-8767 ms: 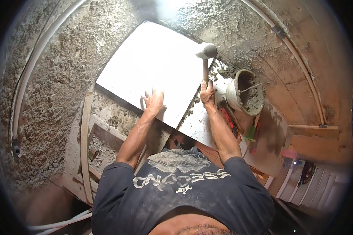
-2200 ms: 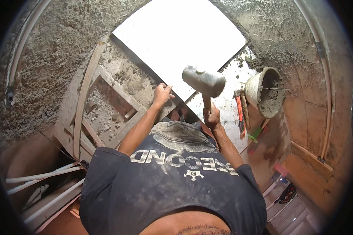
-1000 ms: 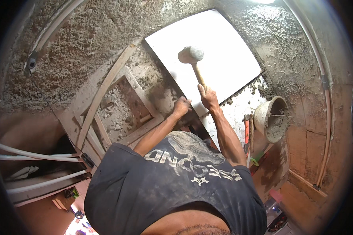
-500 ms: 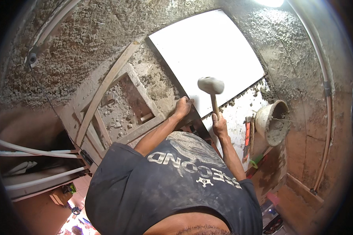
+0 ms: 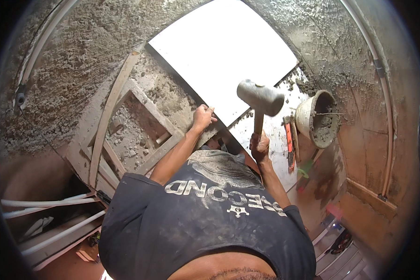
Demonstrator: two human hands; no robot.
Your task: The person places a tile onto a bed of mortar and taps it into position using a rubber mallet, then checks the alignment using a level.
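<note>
A large white tile (image 5: 224, 51) lies slanted on the work surface, its dark side edge facing lower left. My right hand (image 5: 260, 146) is wrapped round the wooden handle of a mallet (image 5: 260, 97). The grey mallet head hangs above the tile's near corner, apart from it as far as I can tell. My left hand (image 5: 203, 117) rests beside the tile's left edge with its fingers curled. Whether those fingers grip anything is hidden.
Right of the mallet, a bucket (image 5: 305, 116) holding grey mortar lies tipped near an orange-handled tool (image 5: 289, 147). On the left stands a wooden frame (image 5: 155, 111) around rubble, with a long wooden strip (image 5: 108, 112) across it. Pipes (image 5: 56, 201) lie at lower left.
The mallet head looks larger and nearer to me, lifted with my right hand, and has turned slightly. My left hand stays by the tile's edge. The whole view has shifted.
</note>
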